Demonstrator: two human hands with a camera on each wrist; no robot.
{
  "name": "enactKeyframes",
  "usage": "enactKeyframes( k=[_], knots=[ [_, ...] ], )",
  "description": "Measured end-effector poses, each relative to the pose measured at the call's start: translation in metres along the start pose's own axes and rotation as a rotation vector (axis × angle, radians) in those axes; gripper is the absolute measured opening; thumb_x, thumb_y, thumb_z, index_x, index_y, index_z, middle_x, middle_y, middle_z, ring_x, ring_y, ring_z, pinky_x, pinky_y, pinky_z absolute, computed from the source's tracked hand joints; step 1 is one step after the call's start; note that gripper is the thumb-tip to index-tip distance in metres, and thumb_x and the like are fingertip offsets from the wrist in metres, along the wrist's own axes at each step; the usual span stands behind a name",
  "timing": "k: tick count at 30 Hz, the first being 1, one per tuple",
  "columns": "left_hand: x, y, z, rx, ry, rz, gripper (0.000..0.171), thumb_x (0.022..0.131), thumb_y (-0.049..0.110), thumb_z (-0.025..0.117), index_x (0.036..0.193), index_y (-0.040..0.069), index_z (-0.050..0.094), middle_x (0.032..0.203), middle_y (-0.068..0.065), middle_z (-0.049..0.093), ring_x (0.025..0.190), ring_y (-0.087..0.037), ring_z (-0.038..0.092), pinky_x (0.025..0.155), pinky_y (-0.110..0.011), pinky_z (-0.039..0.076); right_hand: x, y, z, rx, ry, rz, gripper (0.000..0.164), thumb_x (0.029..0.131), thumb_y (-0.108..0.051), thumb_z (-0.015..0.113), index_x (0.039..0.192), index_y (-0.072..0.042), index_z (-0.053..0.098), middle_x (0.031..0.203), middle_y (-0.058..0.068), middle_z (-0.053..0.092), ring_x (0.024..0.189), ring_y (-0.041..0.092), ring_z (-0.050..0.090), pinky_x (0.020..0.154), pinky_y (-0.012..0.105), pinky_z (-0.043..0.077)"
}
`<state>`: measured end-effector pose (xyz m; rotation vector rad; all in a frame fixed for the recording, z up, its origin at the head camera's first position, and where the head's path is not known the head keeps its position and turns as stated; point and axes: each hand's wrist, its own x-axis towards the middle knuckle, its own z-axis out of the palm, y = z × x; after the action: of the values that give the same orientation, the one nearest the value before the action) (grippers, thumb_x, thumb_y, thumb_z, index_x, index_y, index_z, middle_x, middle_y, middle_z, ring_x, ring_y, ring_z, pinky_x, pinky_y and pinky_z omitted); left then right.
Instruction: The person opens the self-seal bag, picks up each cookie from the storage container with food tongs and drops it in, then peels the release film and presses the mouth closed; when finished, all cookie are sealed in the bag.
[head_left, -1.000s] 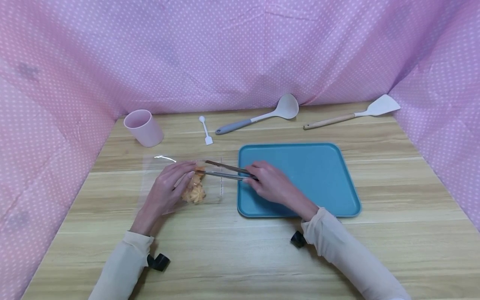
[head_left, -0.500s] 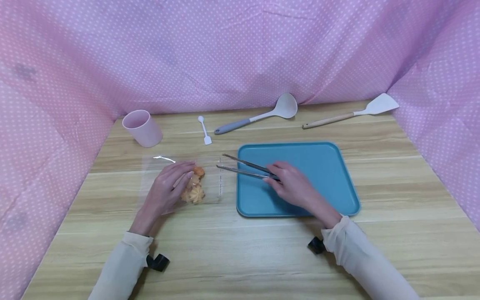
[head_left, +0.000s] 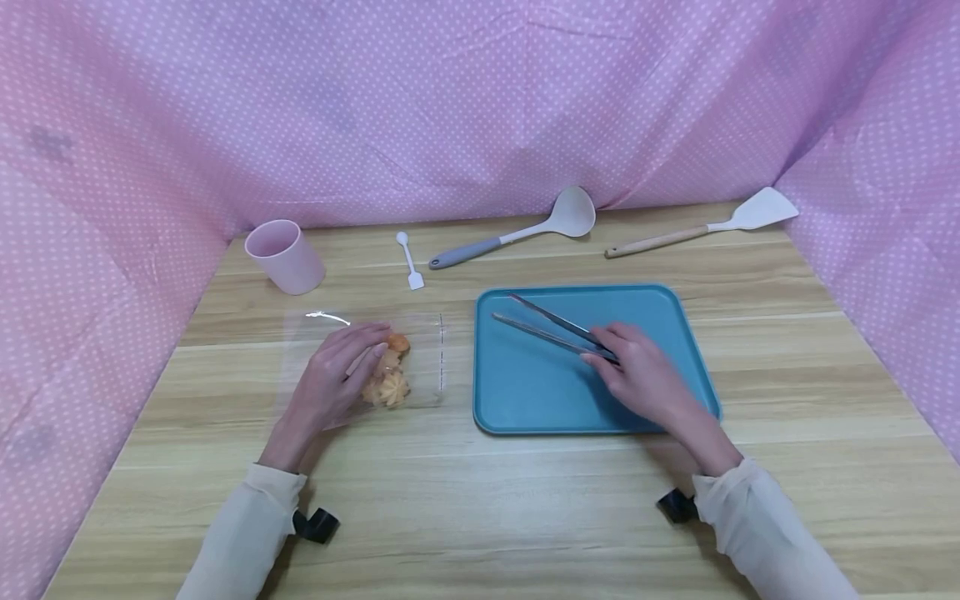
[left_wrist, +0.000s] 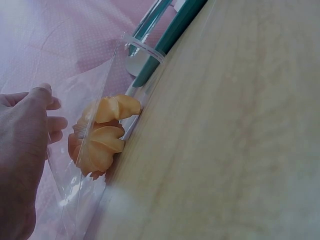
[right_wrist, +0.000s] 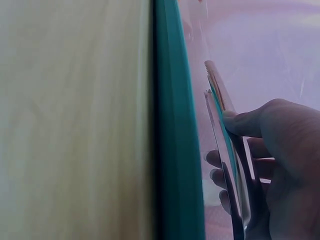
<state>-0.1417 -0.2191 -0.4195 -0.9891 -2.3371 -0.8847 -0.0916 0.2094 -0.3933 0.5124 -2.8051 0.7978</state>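
On the left side of the table lies a clear plastic bag (head_left: pixel 426 367) with several swirled golden cookies (head_left: pixel 393 387) inside. My left hand (head_left: pixel 335 377) pinches the bag's upper film over the cookies, lifting it in the left wrist view, where the cookies (left_wrist: pixel 102 145) show through the plastic. My right hand (head_left: pixel 637 375) grips metal tongs (head_left: pixel 551 332) between thumb and fingers, above the blue tray (head_left: pixel 517 408). The tongs' arms stand apart, their tips pointing left and nothing between them. In the right wrist view the tongs (right_wrist: pixel 227 135) rise beside the tray's edge.
Behind the bag stands a pink cup (head_left: pixel 288 258). A small white spoon (head_left: pixel 410 262), a ladle (head_left: pixel 517 233) with a grey handle and a white spatula (head_left: pixel 705 229) with a wooden handle lie along the back, before a pink dotted cloth (head_left: pixel 480 108).
My right hand has drawn the tongs rightward, away from the cookies and over the tray, their tips left without a cookie. The left hand has stayed at the bag.
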Motion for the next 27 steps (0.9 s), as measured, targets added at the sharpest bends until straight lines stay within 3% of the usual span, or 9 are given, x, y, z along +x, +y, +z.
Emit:
enactKeyframes(
  k=[7, 20, 27],
  knots=[
    [0.000, 0.000, 0.000, -0.007, 0.007, 0.009, 0.024, 0.100, 0.003, 0.063, 0.122, -0.002, 0.072, 0.131, -0.014, 0.069, 0.123, -0.037, 0.062, 0.108, -0.054, 0.045, -0.019, 0.014, -0.016, -0.041, 0.046, 0.060, 0.040, 0.096, -0.011, 0.075, 0.129, 0.010, 0.065, 0.106, 0.021, 0.065, 0.090, 0.034, 0.059, 0.073, 0.050, 0.056],
    [0.000, 0.000, -0.001, -0.001, 0.010, 0.026, 0.024, 0.102, 0.006, 0.061, 0.122, -0.003, 0.071, 0.131, -0.015, 0.069, 0.123, -0.039, 0.062, 0.107, -0.057, 0.045, -0.050, 0.037, -0.037, -0.055, 0.173, 0.139, 0.045, 0.092, -0.005, 0.078, 0.127, 0.018, 0.061, 0.113, 0.034, 0.064, 0.098, 0.048, 0.058, 0.075, 0.064, 0.055],
    [0.000, 0.001, -0.001, -0.004, 0.011, 0.028, 0.024, 0.103, 0.008, 0.061, 0.122, -0.003, 0.071, 0.131, -0.015, 0.069, 0.123, -0.039, 0.062, 0.106, -0.058, 0.045, -0.065, 0.050, -0.048, -0.033, 0.237, 0.242, 0.044, 0.093, -0.007, 0.077, 0.128, 0.015, 0.061, 0.111, 0.034, 0.061, 0.099, 0.051, 0.055, 0.078, 0.067, 0.048]
  ],
)
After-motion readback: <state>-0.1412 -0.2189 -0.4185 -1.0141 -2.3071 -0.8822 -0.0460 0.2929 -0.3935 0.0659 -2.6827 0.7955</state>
